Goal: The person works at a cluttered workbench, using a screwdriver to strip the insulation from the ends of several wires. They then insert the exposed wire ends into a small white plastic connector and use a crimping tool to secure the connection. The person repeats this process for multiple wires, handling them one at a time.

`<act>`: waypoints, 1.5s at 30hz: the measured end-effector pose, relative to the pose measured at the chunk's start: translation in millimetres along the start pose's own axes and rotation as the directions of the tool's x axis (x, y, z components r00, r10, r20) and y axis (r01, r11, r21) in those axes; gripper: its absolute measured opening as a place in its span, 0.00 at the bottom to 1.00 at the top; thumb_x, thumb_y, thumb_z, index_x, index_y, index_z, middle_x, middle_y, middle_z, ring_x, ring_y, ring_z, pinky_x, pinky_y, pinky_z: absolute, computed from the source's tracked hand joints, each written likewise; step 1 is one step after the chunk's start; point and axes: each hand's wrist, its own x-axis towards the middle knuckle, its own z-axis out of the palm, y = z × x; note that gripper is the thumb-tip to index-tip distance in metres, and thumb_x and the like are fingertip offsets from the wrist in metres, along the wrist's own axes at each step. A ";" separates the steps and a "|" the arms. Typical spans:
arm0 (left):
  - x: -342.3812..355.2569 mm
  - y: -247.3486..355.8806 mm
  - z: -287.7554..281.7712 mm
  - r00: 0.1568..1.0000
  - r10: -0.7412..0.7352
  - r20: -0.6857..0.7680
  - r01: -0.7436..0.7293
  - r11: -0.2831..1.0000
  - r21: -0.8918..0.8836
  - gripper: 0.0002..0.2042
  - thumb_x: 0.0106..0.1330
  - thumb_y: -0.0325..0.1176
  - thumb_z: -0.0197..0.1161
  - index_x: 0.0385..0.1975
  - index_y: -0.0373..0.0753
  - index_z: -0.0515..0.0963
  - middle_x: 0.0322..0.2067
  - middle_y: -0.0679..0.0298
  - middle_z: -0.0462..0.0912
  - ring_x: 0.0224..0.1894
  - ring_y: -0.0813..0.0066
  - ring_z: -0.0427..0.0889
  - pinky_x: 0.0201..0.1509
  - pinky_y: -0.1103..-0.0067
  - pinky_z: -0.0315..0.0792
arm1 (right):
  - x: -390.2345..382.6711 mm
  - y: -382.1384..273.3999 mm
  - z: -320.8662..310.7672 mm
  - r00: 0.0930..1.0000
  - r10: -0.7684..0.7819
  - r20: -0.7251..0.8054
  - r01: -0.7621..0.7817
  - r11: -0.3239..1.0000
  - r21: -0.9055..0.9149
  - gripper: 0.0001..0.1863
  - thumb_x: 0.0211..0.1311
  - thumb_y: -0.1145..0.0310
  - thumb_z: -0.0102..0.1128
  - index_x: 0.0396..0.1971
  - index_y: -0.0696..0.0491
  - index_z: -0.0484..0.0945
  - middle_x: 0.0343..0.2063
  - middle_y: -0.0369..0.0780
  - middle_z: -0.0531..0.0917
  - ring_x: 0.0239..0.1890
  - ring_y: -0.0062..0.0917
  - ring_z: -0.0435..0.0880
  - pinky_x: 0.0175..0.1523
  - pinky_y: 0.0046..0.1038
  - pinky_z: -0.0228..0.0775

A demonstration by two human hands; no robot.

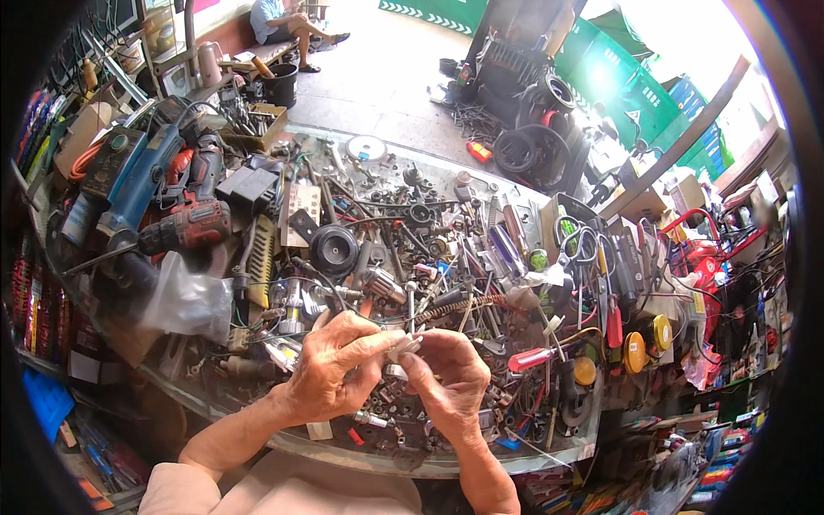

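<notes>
Left hand [339,367] and right hand [448,378], lower centre of frame: fingertips closed together on one small pale part [403,347], held up over the cluttered worktop [549,458]. Part mostly covered by fingers; exact type can't be told. Right thumb presses its near side; left index finger lies along the other side.

Handling, my judgement: keep the pinch light, since a piece this small could slip or crack. Best to steady it with one hand and let the other do the fine turning, both wrists low. Dropped, it would likely get lost among the loose metal bits right below. Clearing a bare patch under the hands would help. Watch the upright metal rod [411,300] just beyond the fingertips; don't snag it. Red-handled screwdriver [532,359], right of the right hand, looks within easy reach.
</notes>
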 end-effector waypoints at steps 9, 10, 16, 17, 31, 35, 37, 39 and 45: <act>-3.5 1.3 -0.7 0.997 -0.034 0.065 0.033 0.999 0.009 0.26 0.49 0.27 0.76 0.52 0.40 0.81 0.34 0.61 0.82 0.33 0.65 0.82 0.35 0.72 0.75 | -2.9 -0.6 -2.2 0.998 0.043 0.035 -0.043 0.999 0.014 0.11 0.61 0.79 0.68 0.43 0.61 0.79 0.31 0.37 0.86 0.30 0.14 0.84 0.30 0.16 0.77; -4.2 0.9 -0.4 0.998 -0.014 0.057 0.012 0.999 0.040 0.25 0.48 0.26 0.76 0.50 0.40 0.81 0.34 0.61 0.82 0.32 0.65 0.82 0.32 0.72 0.76 | -3.5 0.7 -5.0 0.998 0.038 0.052 -0.038 0.999 -0.015 0.11 0.61 0.79 0.68 0.43 0.61 0.78 0.33 0.39 0.86 0.33 0.16 0.85 0.30 0.17 0.80; -9.4 5.1 4.8 0.997 0.003 -0.072 0.004 0.995 0.098 0.20 0.46 0.23 0.73 0.42 0.38 0.79 0.32 0.62 0.80 0.31 0.65 0.82 0.32 0.72 0.78 | -2.2 -0.3 -6.7 0.988 -0.087 0.124 0.109 0.978 -0.181 0.09 0.59 0.83 0.67 0.40 0.63 0.83 0.32 0.39 0.86 0.29 0.16 0.84 0.30 0.17 0.78; -9.0 5.5 4.6 0.996 0.004 -0.094 0.006 0.994 0.110 0.19 0.46 0.22 0.72 0.40 0.38 0.79 0.31 0.62 0.80 0.31 0.65 0.82 0.32 0.72 0.78 | -0.8 -0.4 -5.5 0.978 -0.160 0.135 0.189 0.954 -0.233 0.10 0.57 0.84 0.68 0.39 0.61 0.84 0.31 0.39 0.86 0.27 0.15 0.84 0.29 0.17 0.76; -17.8 3.7 6.0 0.984 0.145 -0.101 -0.127 0.978 0.166 0.21 0.48 0.19 0.72 0.45 0.36 0.78 0.34 0.60 0.81 0.25 0.66 0.83 0.24 0.75 0.74 | -1.7 -4.5 -0.9 0.975 -0.204 0.089 0.220 0.936 -0.275 0.10 0.55 0.81 0.71 0.38 0.60 0.85 0.30 0.39 0.87 0.30 0.16 0.85 0.34 0.18 0.76; -19.9 0.2 8.8 0.980 0.180 -0.085 -0.165 0.973 0.162 0.20 0.51 0.18 0.70 0.46 0.34 0.78 0.35 0.58 0.81 0.26 0.65 0.84 0.25 0.74 0.76 | -1.4 -4.3 -1.6 0.976 -0.201 0.080 0.216 0.932 -0.290 0.08 0.56 0.80 0.71 0.36 0.60 0.85 0.29 0.39 0.87 0.29 0.16 0.85 0.34 0.18 0.76; -19.5 0.4 9.4 0.985 0.167 -0.041 -0.159 0.974 0.164 0.20 0.52 0.19 0.70 0.47 0.33 0.78 0.35 0.58 0.81 0.27 0.65 0.84 0.25 0.74 0.76 | -1.9 -4.0 -2.2 0.976 -0.204 0.076 0.217 0.924 -0.314 0.07 0.57 0.80 0.71 0.36 0.60 0.85 0.29 0.38 0.87 0.29 0.16 0.85 0.34 0.19 0.76; -18.4 0.8 12.0 0.985 0.163 -0.060 -0.150 0.972 0.183 0.20 0.53 0.19 0.70 0.48 0.33 0.78 0.35 0.58 0.81 0.27 0.64 0.84 0.25 0.74 0.76 | -2.8 -3.7 -2.0 0.980 -0.188 0.065 0.199 0.932 -0.303 0.06 0.57 0.79 0.71 0.35 0.60 0.85 0.28 0.39 0.87 0.29 0.17 0.85 0.34 0.18 0.76; -17.7 2.2 9.9 0.987 0.158 -0.030 -0.146 0.962 0.232 0.21 0.54 0.20 0.68 0.50 0.32 0.77 0.36 0.58 0.81 0.28 0.64 0.83 0.26 0.73 0.76 | -1.0 -0.2 -1.3 0.965 -0.249 0.089 0.264 0.887 -0.378 0.07 0.56 0.78 0.72 0.35 0.60 0.85 0.26 0.38 0.87 0.27 0.15 0.85 0.33 0.18 0.76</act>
